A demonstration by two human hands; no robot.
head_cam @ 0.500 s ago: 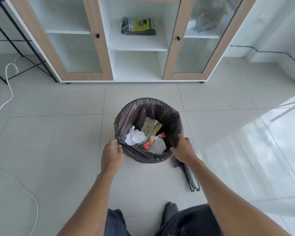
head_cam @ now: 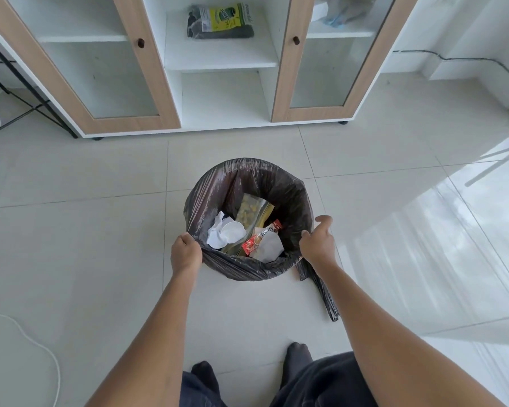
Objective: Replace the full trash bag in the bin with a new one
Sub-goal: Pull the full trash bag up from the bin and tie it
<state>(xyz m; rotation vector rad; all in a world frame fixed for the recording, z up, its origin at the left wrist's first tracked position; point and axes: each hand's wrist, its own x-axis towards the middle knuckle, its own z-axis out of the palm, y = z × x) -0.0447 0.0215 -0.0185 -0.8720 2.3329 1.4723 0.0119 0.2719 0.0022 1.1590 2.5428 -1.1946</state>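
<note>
Head view, trash bag (head_cam: 288, 189) rim between both hands' fingers (head_cam: 188, 240)

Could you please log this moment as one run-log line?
left hand: grips trash bag rim | right hand: at rim, fingers open | bag in bin, full

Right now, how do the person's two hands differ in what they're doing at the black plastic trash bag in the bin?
The left hand is a closed fist, bunching the black plastic trash bag at its near-left rim. The right hand is looser, thumb and fingers partly spread at the near-right rim; whether it pinches the plastic is unclear. A twisted bag handle trails on the floor under the right hand, none by the left. Both sit at rim height on opposite sides.
</note>
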